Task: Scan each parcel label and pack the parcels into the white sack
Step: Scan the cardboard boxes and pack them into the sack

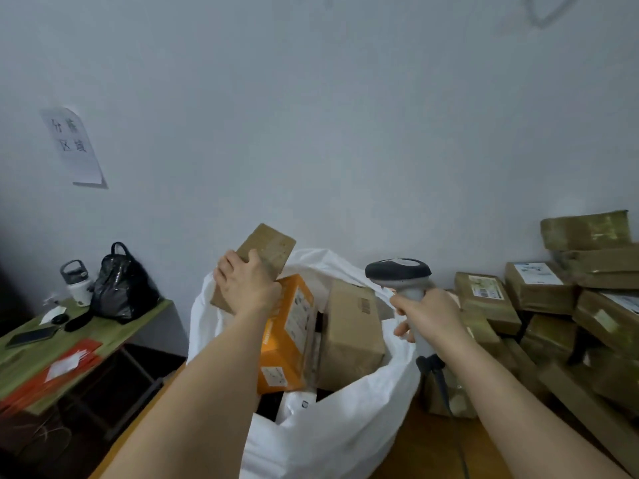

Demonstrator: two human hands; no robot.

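While both bare forearms reach forward, the large white woven plastic sack [345, 437] stands open nearest, holding an orange printed carton [287, 333] and a plain brown cardboard box [352, 333]. Right hand [432, 316]: fingers wrapped round the grey handheld barcode scanner [401, 274]. Left hand [247, 285]: fingers clamped on a small tape-wrapped brown parcel [266, 254], poised above the sack's far rim. Best lowered flat into the left gap. Beyond, right: stacked taped parcels [567, 288], probably unscanned.

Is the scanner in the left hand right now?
No, the scanner is gripped by the right hand, while the left hand holds a brown parcel above the white sack.
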